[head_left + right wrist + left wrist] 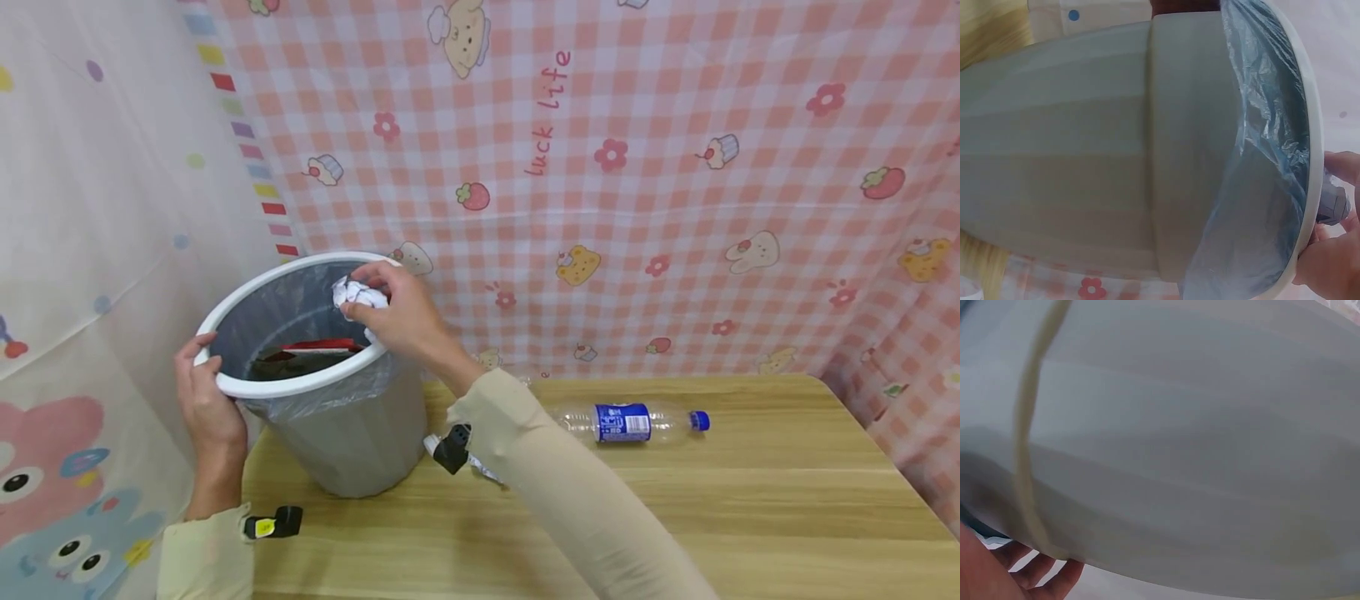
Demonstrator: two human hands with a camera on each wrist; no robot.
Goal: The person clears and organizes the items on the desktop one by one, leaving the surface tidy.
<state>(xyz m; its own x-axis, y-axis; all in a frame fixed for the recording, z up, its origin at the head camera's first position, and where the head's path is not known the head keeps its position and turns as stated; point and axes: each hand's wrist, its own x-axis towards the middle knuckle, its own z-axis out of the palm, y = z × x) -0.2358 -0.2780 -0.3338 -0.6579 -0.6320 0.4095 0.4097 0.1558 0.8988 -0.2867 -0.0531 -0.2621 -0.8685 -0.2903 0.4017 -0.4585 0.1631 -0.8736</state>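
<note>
A grey trash can point(352, 442) with a white rim stands tilted on the table, lined with a thin plastic bag point(1272, 119). My left hand point(212, 408) grips the rim at its left side, fingers over the edge. Over the opening, my right hand point(405, 312) pinches a crumpled ball of white paper point(356, 293), which also shows beyond the rim in the right wrist view. Inside the can lie dark and red pieces of trash point(318, 354). The left wrist view is mostly filled by the can's side, with the left fingers point(1054, 581) at its lower left.
A clear plastic bottle point(622, 422) with a blue label and cap lies on its side on the wooden table point(750, 500). Some whitish scraps point(486, 472) are partly hidden behind the right sleeve. Patterned cloth point(675, 208) hangs behind and at the sides.
</note>
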